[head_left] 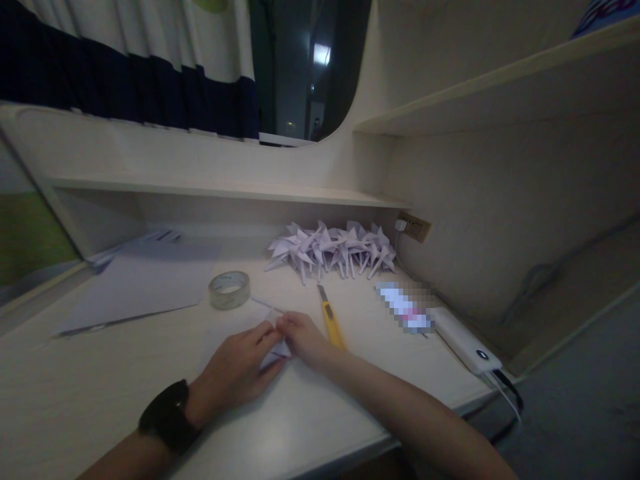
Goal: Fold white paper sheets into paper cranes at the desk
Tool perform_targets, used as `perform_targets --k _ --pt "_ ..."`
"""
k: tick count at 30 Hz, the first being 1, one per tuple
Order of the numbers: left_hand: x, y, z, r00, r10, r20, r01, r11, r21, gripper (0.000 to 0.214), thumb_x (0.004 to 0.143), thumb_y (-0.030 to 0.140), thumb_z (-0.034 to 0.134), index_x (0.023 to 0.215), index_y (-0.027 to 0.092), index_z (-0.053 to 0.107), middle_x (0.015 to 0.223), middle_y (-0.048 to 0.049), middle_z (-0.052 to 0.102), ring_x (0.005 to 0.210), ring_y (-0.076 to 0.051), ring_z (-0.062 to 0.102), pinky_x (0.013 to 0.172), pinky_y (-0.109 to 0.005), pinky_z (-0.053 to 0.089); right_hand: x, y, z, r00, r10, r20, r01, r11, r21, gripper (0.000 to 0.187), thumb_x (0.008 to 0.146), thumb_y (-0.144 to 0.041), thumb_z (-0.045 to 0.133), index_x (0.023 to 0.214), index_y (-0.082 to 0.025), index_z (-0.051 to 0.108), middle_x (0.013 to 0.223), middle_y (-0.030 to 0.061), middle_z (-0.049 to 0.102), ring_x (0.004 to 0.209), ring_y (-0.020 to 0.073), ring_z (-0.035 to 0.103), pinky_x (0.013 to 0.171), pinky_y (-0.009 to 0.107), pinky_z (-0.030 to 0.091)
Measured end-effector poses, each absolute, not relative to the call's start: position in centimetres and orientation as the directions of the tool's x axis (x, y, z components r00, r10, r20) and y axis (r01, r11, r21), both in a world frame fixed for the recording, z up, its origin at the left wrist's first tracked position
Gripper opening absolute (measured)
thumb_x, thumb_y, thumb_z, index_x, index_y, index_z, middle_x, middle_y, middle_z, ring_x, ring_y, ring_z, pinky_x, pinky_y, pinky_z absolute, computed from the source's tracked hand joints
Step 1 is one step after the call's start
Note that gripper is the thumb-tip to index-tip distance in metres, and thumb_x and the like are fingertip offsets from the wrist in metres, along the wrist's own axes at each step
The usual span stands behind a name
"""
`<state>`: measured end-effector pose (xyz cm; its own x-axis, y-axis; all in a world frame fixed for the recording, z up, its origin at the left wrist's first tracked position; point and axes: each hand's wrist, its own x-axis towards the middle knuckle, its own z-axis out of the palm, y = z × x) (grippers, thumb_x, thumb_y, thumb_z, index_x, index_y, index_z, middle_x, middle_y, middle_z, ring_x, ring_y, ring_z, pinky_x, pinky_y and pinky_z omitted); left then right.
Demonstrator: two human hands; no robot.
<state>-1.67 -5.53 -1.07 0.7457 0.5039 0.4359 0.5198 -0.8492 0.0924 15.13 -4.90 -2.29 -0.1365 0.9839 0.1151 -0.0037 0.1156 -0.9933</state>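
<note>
the small folded paper (278, 354) lay at lower centre of the frame, pinched between the narrowly closed fingertips of the left hand (235, 370) and right hand (305, 340). no writing was readable. above sat one tape roll (229, 290), one yellow cutter (331, 320), one power bank (467, 347) and a heap of paper cranes (333, 250), too crowded to count.

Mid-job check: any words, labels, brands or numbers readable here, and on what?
None can be read.
Bright item beside the power bank: blurred out, unreadable.
Tape roll, utility knife, folded paper: no lettering visible in this dim view.
</note>
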Motion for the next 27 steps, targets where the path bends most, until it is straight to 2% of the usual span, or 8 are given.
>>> perform_targets --k 5,11,17,21,27 --pt "-1.6 -5.7 -0.9 0.757 0.521 0.395 0.498 -0.851 0.167 0.022 0.087 0.031 0.055 0.107 0.022 0.055 0.104 -0.0084 0.061 0.090 -0.023 0.060 0.073 -0.034 0.050 15.8 -4.8 -2.2 -0.121 0.974 0.194 0.256 0.219 -0.942 0.029 0.086 -0.038 0.053 0.068 -0.017 0.059 0.064 -0.0006 0.056 0.063 0.0133 0.048 0.056 0.022 0.036" --pt "-1.2 -5.3 -1.9 0.703 0.591 0.397 0.517 -0.807 0.286 0.017 0.089 0.028 0.051 0.104 0.022 0.054 0.098 -0.0063 0.060 0.085 -0.022 0.060 0.070 -0.033 0.049 16.4 -5.1 -1.4 -0.087 0.974 0.207 0.444 0.224 -0.868 0.024 0.083 -0.032 0.056 0.066 -0.018 0.066 0.061 0.0011 0.062 0.058 0.0141 0.054 0.054 0.023 0.035" --pt "-1.1 -5.2 -1.7 0.682 0.614 0.398 0.473 -0.785 0.400 0.018 0.087 0.036 0.055 0.098 0.021 0.053 0.091 -0.0043 0.059 0.078 -0.020 0.059 0.064 -0.031 0.047 16.0 -5.0 -1.7 -0.103 0.994 0.037 0.271 0.064 -0.960 0.028 0.081 -0.034 0.055 0.060 -0.017 0.063 0.051 -0.0002 0.058 0.046 0.0135 0.052 0.047 0.024 0.037" --pt "-1.0 -5.3 -1.3 0.663 0.643 0.384 0.490 -0.760 0.427 0.020 0.091 0.039 0.048 0.090 0.020 0.054 0.085 -0.0032 0.058 0.073 -0.018 0.057 0.062 -0.030 0.045 15.8 -5.1 -1.6 -0.071 0.995 0.077 0.237 0.092 -0.967 0.030 0.079 -0.033 0.056 0.055 -0.017 0.060 0.047 -0.0011 0.055 0.047 0.0122 0.051 0.047 0.023 0.036" --pt "-1.1 -5.1 -0.9 0.637 0.666 0.388 0.484 -0.737 0.472 0.028 0.095 0.036 0.039 0.083 0.019 0.057 0.081 -0.0034 0.060 0.073 -0.018 0.057 0.066 -0.030 0.044 15.6 -5.5 -1.0 -0.100 0.994 0.039 0.180 0.057 -0.982 0.034 0.082 -0.037 0.054 0.054 -0.017 0.057 0.045 -0.0021 0.052 0.042 0.0105 0.047 0.044 0.022 0.034"
